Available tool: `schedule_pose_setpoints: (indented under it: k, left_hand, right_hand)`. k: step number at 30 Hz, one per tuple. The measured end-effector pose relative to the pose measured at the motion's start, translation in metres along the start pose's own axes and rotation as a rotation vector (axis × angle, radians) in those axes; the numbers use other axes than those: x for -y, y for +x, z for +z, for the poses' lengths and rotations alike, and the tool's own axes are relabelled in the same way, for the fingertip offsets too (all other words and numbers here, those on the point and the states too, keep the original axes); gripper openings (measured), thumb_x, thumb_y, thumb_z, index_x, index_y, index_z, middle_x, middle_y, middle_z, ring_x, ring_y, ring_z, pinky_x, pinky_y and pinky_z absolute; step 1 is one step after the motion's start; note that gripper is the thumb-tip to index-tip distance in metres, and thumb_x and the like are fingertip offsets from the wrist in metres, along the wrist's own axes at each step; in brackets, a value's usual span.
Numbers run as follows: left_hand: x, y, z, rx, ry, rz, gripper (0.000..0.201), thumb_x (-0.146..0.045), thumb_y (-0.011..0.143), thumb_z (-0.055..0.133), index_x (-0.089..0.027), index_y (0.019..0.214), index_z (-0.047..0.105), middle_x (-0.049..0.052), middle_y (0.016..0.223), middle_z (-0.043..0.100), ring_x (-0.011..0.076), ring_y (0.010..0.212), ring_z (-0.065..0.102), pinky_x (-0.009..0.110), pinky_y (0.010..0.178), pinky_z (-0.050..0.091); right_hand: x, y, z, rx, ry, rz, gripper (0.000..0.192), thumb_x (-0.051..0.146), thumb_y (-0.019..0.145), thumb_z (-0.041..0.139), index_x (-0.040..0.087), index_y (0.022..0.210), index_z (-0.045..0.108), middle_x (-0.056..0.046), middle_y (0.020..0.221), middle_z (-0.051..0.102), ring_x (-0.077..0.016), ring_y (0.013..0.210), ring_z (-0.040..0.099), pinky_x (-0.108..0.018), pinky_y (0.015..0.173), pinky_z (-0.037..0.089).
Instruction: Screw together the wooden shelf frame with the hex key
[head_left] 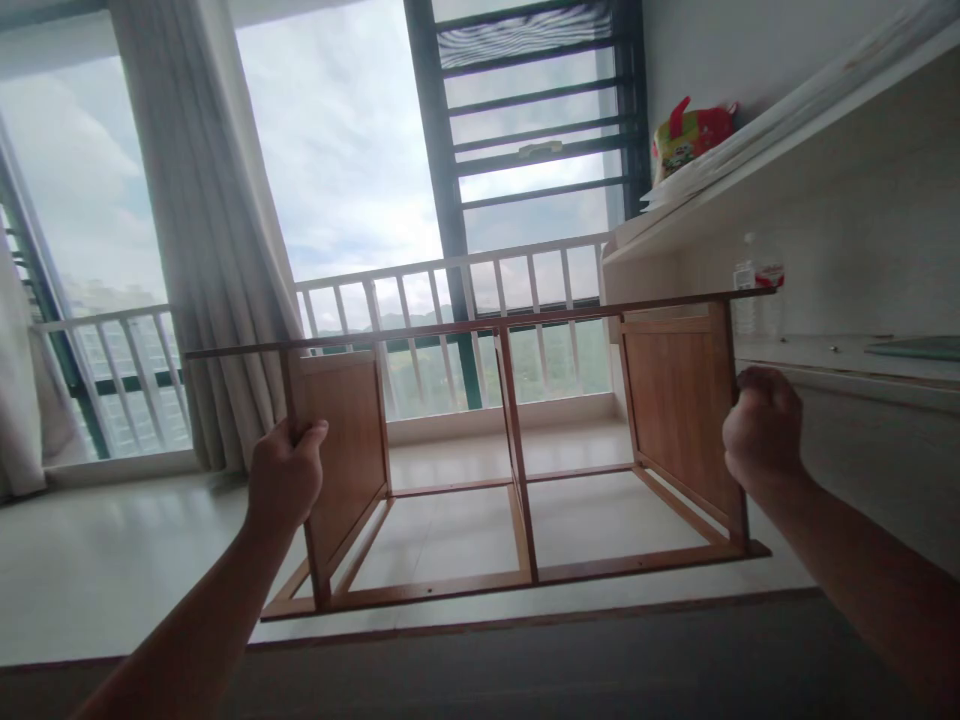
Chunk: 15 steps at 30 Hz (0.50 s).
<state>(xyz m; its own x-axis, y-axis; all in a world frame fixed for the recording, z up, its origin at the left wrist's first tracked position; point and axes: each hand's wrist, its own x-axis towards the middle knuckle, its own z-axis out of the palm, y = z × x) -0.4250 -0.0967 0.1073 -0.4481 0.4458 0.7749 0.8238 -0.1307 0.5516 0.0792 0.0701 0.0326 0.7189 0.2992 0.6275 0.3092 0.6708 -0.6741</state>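
Note:
A brown wooden furniture frame point(519, 450) with two solid side panels and a middle upright spans the view in front of me. Its thin top edge slopes up slightly to the right. My left hand point(286, 475) is closed around the left front post, thumb on top near the left panel point(345, 450). On the opposite side my right hand point(765, 425) grips the right front post beside the right panel point(679, 410), fingers curled. Open gaps between the bars show the pale floor and the window behind.
Behind the frame stand a white railing point(450, 290) and large windows. A grey curtain point(202, 220) hangs at left. On the right, a white shelf point(810, 130) carries a red and green packet point(694, 138); a clear bottle point(746, 285) stands below it. A dark ledge point(480, 650) runs along the bottom.

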Motion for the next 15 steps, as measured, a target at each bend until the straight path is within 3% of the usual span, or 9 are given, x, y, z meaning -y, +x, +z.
schedule_pose_setpoints:
  k: [9,15]
  left_hand:
    - [0.023,-0.011,0.038,0.044,-0.032,-0.081,0.022,-0.037,0.093,0.057,-0.018,0.083,0.060,-0.003,0.069,0.057,0.0196,0.071,0.056,0.032,0.071,0.041]
    - [0.038,-0.014,0.050,0.026,-0.050,-0.107,0.021,-0.037,0.092,0.058,-0.017,0.085,0.061,-0.002,0.070,0.055,0.0210,0.074,0.056,0.032,0.072,0.040]
  right_hand:
    - [-0.026,-0.020,0.008,0.032,-0.033,0.034,0.021,0.038,0.086,0.049,0.022,0.072,0.048,0.005,0.064,0.041,-0.0155,0.064,0.039,-0.034,0.065,0.030]
    - [-0.032,-0.018,0.007,0.025,-0.075,0.042,0.018,0.037,0.084,0.048,0.022,0.073,0.049,0.005,0.066,0.041,-0.0158,0.065,0.039,-0.034,0.065,0.031]
